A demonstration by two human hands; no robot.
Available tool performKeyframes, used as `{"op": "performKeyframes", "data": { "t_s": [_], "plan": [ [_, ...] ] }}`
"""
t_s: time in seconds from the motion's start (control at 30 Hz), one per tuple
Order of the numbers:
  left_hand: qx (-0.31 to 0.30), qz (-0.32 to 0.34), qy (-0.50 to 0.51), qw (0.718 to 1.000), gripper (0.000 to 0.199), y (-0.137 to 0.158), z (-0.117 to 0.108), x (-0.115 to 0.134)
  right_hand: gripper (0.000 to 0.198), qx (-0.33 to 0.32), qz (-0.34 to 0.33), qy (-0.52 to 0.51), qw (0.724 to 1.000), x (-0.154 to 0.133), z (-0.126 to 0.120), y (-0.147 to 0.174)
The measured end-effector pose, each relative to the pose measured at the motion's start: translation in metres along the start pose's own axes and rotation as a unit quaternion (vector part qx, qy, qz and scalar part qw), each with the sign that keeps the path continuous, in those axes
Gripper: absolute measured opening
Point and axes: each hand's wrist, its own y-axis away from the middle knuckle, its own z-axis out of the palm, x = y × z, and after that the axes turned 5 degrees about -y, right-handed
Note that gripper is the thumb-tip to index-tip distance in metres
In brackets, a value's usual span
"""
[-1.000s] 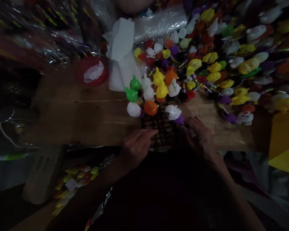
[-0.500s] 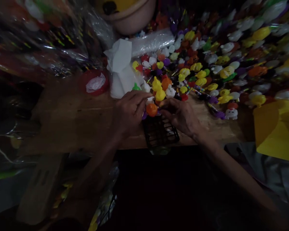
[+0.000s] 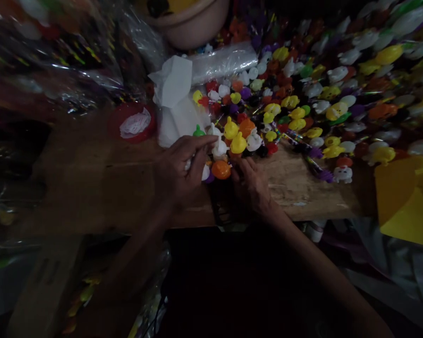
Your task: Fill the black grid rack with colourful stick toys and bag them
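Head view: an orange figure (image 3: 221, 169) sits at the near side of a tight cluster, close to the front edge of the bench (image 3: 123, 188), midway along it. A white figure (image 3: 219, 146) and a yellow figure (image 3: 238, 143) crowd in behind it. The left hand (image 3: 178, 164) comes from the cluster's left, forefinger stretched to the white figure and thumb lower down; whether they pinch anything, I cannot tell. The right hand (image 3: 252, 185) is just beside the orange figure, fingers curled narrow and downward; their tips are lost in shadow, so a grip cannot be confirmed. Below, partly hidden, a dark grid (image 3: 221, 213) reaches the front edge.

With the heads packed so closely, a knuckle or sleeve brushing past could, I judge, tip a neighbour; the grid, being so near the edge, might slide if leaned on. Poor light adds the risk of a misplaced finger.

Farther out, a heap of figures (image 3: 298, 112) spreads towards the back right corner, while a red bowl (image 3: 113, 126) stands left of the cluster.
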Motion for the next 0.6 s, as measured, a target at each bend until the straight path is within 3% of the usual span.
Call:
{"op": "performKeyframes", "data": {
  "t_s": [0.13,0.3,0.47,0.6],
  "plan": [
    [0.008,0.034,-0.023,0.999,0.026,0.015,-0.012,0.007,0.025,0.008,0.022,-0.005,1.0,0.002,-0.005,0.008],
    [-0.011,0.1,-0.09,0.991,0.052,0.031,-0.008,0.012,0.03,-0.018,0.078,-0.007,0.997,0.0,-0.005,0.012],
    [-0.034,0.144,-0.15,0.978,0.042,0.024,0.008,0.01,0.018,-0.053,0.143,0.051,0.987,-0.009,-0.004,0.004],
    [-0.028,0.168,-0.186,0.968,0.044,0.021,0.018,-0.004,0.021,-0.074,0.163,0.066,0.982,-0.017,-0.004,-0.002]
  ]
}}
